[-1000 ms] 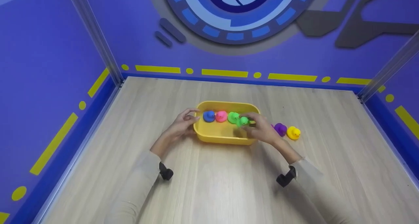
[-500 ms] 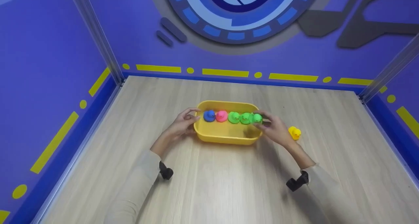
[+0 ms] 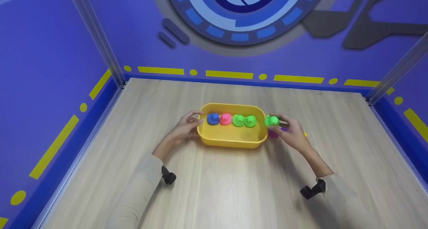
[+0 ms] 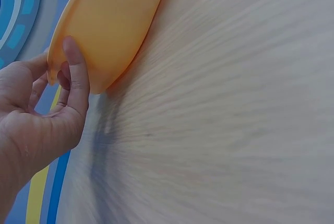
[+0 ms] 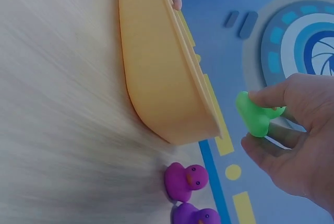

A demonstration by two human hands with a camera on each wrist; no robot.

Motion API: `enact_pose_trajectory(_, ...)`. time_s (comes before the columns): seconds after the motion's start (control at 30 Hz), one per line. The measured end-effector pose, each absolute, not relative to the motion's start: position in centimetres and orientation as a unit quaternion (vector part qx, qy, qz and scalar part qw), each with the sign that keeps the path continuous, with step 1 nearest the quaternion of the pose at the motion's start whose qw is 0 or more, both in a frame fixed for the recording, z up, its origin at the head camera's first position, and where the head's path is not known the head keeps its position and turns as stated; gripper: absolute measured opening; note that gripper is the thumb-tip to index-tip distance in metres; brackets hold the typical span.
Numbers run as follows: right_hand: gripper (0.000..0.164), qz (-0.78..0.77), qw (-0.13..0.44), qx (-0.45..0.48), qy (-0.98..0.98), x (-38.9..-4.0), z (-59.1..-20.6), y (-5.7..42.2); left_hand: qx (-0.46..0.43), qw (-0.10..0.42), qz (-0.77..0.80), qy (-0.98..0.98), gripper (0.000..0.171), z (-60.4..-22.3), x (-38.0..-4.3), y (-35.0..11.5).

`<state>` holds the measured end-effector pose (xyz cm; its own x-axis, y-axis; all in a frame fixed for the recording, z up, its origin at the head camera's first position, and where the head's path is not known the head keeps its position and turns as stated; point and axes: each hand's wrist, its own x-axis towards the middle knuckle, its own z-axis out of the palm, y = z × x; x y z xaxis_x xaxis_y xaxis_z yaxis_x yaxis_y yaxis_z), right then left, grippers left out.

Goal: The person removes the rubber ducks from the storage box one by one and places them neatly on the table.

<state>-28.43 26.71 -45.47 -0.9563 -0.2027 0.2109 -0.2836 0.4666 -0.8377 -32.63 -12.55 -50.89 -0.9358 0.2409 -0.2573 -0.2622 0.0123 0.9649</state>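
Note:
My right hand (image 3: 295, 132) pinches a light green rubber duck (image 3: 272, 120) between thumb and fingers, just outside the right end of the yellow plastic tub (image 3: 230, 143). In the right wrist view the held duck (image 5: 254, 115) hangs in the air, apart from the tub wall. My left hand (image 3: 183, 128) grips the tub's left end; the left wrist view has the thumb (image 4: 77, 72) against its outer side. Inside the tub, a row holds a blue duck (image 3: 213, 119), a pink duck (image 3: 225, 119) and two green ducks (image 3: 249, 121).
On the table right of the tub sit a magenta duck (image 5: 183, 181) and a purple duck (image 5: 194, 214), partly hidden by my right hand in the head view. A sliver of a yellow duck (image 3: 305, 134) shows behind that hand. Blue panels (image 3: 140, 51) wall the table (image 3: 214, 189).
My right hand has carried the green duck rightward, from over the tub to beyond its right rim. The ducks in the tub and my left hand stay in place.

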Motion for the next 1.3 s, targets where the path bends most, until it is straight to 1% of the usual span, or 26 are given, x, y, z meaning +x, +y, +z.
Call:
enact_pose_trajectory(0.13, 0.040, 0.501, 0.048, 0.128, -0.854, -28.3, -45.2, 27.7, 0.004, 0.178, 0.704, 0.687, 0.039, -50.8, -32.6, -12.5)
enact_pose_trajectory(0.23, 0.040, 0.498, 0.063, 0.128, -0.855, -28.5, -45.0, 28.4, 0.013, 0.181, 0.701, 0.690, 0.043, -50.7, -32.5, -12.7)
enact_pose_trajectory(0.47, 0.042, 0.490, 0.078, 0.114, -0.860, -28.8, -44.9, 30.1, 0.005, 0.176, 0.696, 0.696, 0.047, -50.7, -32.6, -13.0)
enact_pose_trajectory(0.7, 0.043, 0.492, 0.071, 0.087, -0.863, -28.6, -45.4, 32.8, 0.004, 0.179, 0.694, 0.698, 0.049, -50.7, -32.7, -12.7)
enact_pose_trajectory(1.1, 0.045, 0.484, 0.053, 0.044, -0.872, -28.1, -47.0, 36.7, 0.005, 0.182, 0.698, 0.693, 0.045, -50.8, -32.7, -12.7)
enact_pose_trajectory(1.3, 0.044, 0.478, 0.058, 0.032, -0.876, -27.5, -48.0, 38.2, 0.008, 0.180, 0.703, 0.688, 0.044, -51.0, -32.6, -12.8)
